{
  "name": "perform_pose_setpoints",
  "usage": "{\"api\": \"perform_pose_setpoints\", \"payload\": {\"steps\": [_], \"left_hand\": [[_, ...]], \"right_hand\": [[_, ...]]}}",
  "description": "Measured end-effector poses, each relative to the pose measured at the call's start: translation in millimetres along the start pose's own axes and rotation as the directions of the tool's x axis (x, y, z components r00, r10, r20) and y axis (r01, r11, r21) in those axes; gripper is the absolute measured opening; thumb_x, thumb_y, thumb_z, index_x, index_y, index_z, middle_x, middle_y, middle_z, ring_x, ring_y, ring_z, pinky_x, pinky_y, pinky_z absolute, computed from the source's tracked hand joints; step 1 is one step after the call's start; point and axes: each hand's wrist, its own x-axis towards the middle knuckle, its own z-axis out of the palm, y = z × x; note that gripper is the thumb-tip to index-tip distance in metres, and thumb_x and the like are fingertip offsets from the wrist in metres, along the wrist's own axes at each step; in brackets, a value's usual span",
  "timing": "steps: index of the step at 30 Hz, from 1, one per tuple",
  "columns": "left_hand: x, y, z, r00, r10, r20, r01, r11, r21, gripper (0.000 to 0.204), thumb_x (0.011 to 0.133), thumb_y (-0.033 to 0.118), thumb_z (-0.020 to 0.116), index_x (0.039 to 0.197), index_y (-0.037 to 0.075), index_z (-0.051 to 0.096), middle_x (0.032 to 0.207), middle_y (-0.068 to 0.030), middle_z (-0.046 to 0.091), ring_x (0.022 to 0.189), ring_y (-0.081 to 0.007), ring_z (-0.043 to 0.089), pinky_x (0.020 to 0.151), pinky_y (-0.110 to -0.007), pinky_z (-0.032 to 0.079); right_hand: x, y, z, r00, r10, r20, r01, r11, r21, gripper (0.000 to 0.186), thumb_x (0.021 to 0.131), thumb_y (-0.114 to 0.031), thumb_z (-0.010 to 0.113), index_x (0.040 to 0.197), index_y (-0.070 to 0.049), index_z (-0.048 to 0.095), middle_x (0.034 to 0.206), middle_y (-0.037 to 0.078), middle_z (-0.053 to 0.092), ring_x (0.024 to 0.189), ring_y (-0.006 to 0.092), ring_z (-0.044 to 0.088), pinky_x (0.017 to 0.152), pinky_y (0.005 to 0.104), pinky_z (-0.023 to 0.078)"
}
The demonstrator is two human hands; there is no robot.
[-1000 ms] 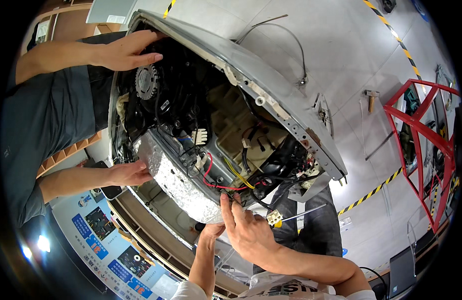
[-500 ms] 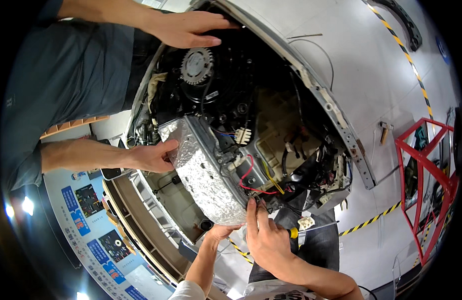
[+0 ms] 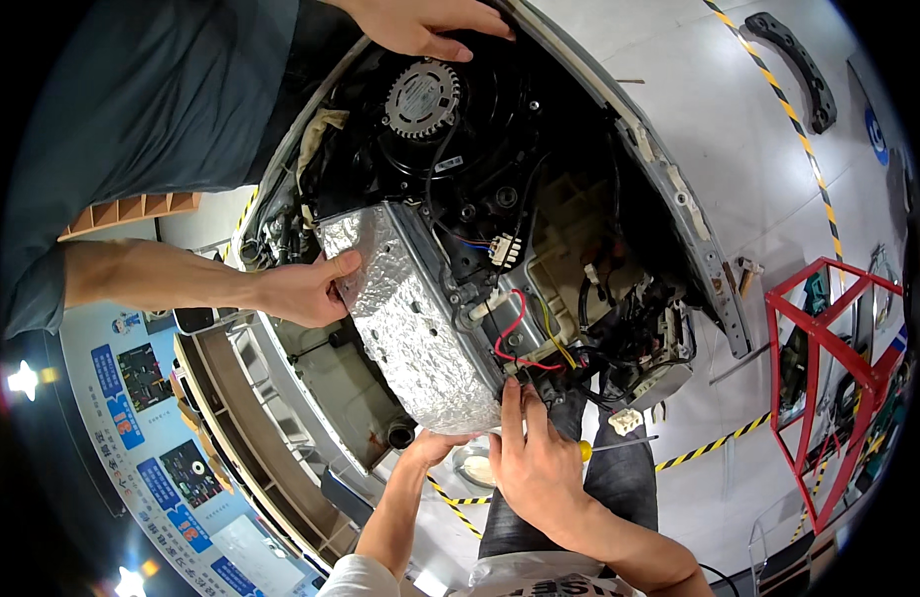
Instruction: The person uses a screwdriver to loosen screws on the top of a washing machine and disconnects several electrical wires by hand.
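A silver foil-covered housing [image 3: 410, 328] lies across the opened metal-framed machine. My left hand [image 3: 435, 448] grips its lower end, with the fingertips hidden beneath. Close by, my right hand [image 3: 540, 458] presses index and middle fingers against a small dark part at the housing's edge, where red wires [image 3: 520, 318] end. That same hand keeps a yellow-handled screwdriver [image 3: 585, 451] in its curled fingers, shaft pointing right. Another person's hand [image 3: 306, 289] holds the housing's left edge, thumb on top. That person's other hand [image 3: 425, 22] rests near the machine's far rim.
A toothed round metal disc [image 3: 421, 99] sits inside the machine. White connectors [image 3: 505, 249] and loose wires lie right of the housing. The curved metal frame [image 3: 679, 194] bounds the right side. Beyond stand a red metal frame [image 3: 823, 338] and striped floor tape [image 3: 719, 440].
The whole view has shifted slightly, so the machine and surroundings sit differently in the picture. More of the screwdriver's shaft shows. Both of my hands keep about the same places on the housing.
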Motion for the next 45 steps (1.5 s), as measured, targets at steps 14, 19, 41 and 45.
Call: {"api": "perform_pose_setpoints", "payload": {"steps": [14, 19, 41, 45], "left_hand": [[-20.2, 18.2, 28.1, 0.997, -0.014, -0.074, 0.012, 0.999, -0.036, 0.049, 0.074, 0.012, 0.079, 0.119, 0.004, 0.058, 0.108, -0.0029, 0.063, 0.091, -0.0130, 0.056, 0.075, -0.029, 0.045], [-10.0, 15.5, 28.2, 0.998, -0.050, -0.026, 0.048, 0.996, -0.072, 0.053, 0.073, 0.016, 0.080, 0.117, 0.006, 0.051, 0.091, 0.0005, 0.059, 0.072, -0.0078, 0.045, 0.062, -0.025, 0.038], [-7.9, 25.4, 44.8, 0.990, 0.135, 0.031, -0.130, 0.981, -0.145, 0.044, 0.079, 0.015, 0.075, 0.117, 0.002, 0.057, 0.086, 0.0037, 0.059, 0.065, -0.0027, 0.044, 0.054, -0.020, 0.033], [-22.5, 45.0, 47.4, 0.981, 0.172, 0.091, -0.156, 0.975, -0.160, 0.043, 0.082, 0.008, 0.070, 0.121, 0.000, 0.056, 0.100, -0.0012, 0.065, 0.085, -0.0058, 0.057, 0.075, -0.021, 0.046]], "right_hand": [[0.0, -6.1, -3.5, 0.999, 0.023, -0.022, -0.022, 0.999, 0.040, 0.068, 0.074, -0.017, 0.071, 0.130, 0.008, 0.041, 0.114, 0.022, 0.053, 0.083, 0.0315, 0.066, 0.058, 0.0337, 0.056], [4.0, -5.6, -10.0, 1.000, 0.002, -0.006, -0.002, 1.000, -0.022, 0.070, 0.074, -0.018, 0.071, 0.131, 0.009, 0.040, 0.116, 0.023, 0.052, 0.085, 0.0308, 0.066, 0.060, 0.0318, 0.057], [24.0, -18.4, -12.9, 0.999, -0.034, 0.019, 0.038, 0.972, -0.233, 0.055, 0.081, -0.020, 0.068, 0.124, 0.006, 0.045, 0.091, 0.016, 0.055, 0.070, 0.0333, 0.063, 0.057, 0.0402, 0.052], [26.5, -14.8, -11.6, 0.996, -0.087, 0.020, 0.090, 0.971, -0.220, 0.054, 0.080, -0.020, 0.069, 0.122, 0.006, 0.047, 0.090, 0.016, 0.057, 0.074, 0.0342, 0.063, 0.059, 0.0398, 0.052]]}}
